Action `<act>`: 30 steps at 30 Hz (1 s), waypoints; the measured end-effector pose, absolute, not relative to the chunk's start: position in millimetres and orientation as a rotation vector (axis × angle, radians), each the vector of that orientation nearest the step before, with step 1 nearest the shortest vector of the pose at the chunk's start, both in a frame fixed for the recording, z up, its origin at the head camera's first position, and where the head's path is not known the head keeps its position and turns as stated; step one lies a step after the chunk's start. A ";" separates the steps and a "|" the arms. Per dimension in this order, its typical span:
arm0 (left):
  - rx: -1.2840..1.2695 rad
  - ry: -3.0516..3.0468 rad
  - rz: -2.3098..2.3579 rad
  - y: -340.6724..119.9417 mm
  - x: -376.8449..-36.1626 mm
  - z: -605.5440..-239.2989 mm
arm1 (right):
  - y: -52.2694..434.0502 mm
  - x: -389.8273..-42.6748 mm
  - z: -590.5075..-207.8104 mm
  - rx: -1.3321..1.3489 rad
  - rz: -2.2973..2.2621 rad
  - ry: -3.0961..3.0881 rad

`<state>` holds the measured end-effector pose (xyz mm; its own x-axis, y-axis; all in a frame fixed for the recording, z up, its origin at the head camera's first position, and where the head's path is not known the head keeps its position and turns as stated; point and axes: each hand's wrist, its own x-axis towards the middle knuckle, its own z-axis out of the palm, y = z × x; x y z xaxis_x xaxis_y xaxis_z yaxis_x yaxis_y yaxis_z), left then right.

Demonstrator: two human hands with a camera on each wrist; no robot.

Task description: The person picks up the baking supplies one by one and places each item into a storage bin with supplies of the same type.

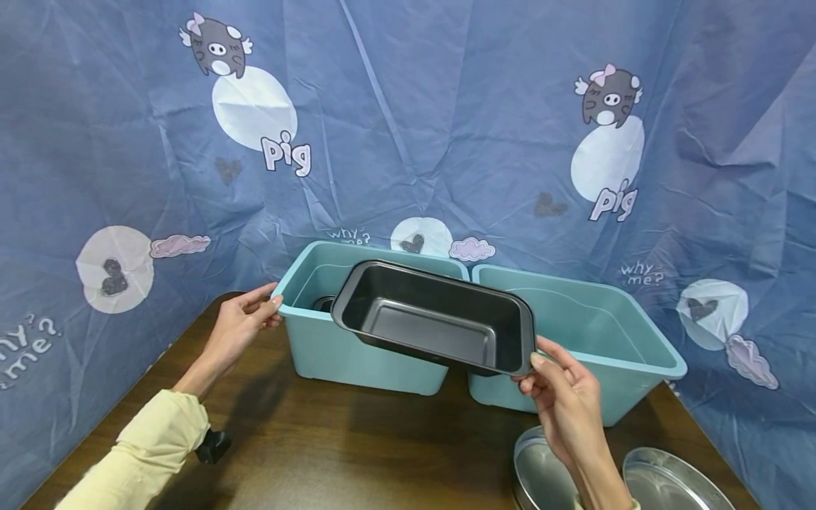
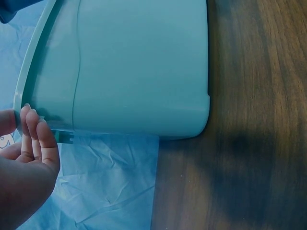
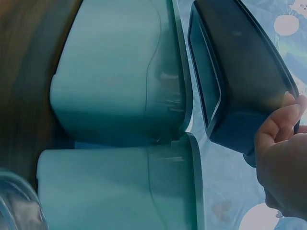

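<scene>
My right hand (image 1: 567, 400) pinches a dark loaf pan (image 1: 430, 327) by its right end, thumb on top of the rim and fingers beneath. The pan hangs tilted over the front edges of two teal bins, its hollow side facing me. At the left bin (image 1: 363, 361), my left hand (image 1: 242, 319) grips the near left corner of the rim between thumb and fingers. A small dark round item (image 1: 324, 304) shows inside that bin, mostly hidden by the loaf pan. From the right wrist view, the pan's underside (image 3: 240, 62) appears above the bins.
Beside the left bin stands the right teal bin (image 1: 599, 319), with a narrow gap between them. Round metal pans (image 1: 542, 471) and another round pan (image 1: 669, 485) lie at the table's front right. A blue printed cloth (image 1: 408, 106) hangs behind the wooden table (image 1: 357, 453).
</scene>
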<state>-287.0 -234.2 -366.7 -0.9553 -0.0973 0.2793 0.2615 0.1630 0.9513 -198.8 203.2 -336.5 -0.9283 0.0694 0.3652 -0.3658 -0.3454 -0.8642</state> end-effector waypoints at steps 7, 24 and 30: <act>-0.160 -2.160 -1.864 -233.1 -286.0 -365.9 | 198.8 -206.5 -336.7 0.416 2.405 -1.502; -0.176 -2.150 -1.869 -233.2 -285.5 -366.3 | 182.9 -233.7 -329.8 0.330 2.396 -1.512; -0.175 -2.148 -1.875 -233.5 -285.0 -366.0 | 176.7 -242.6 -329.0 0.326 2.402 -1.506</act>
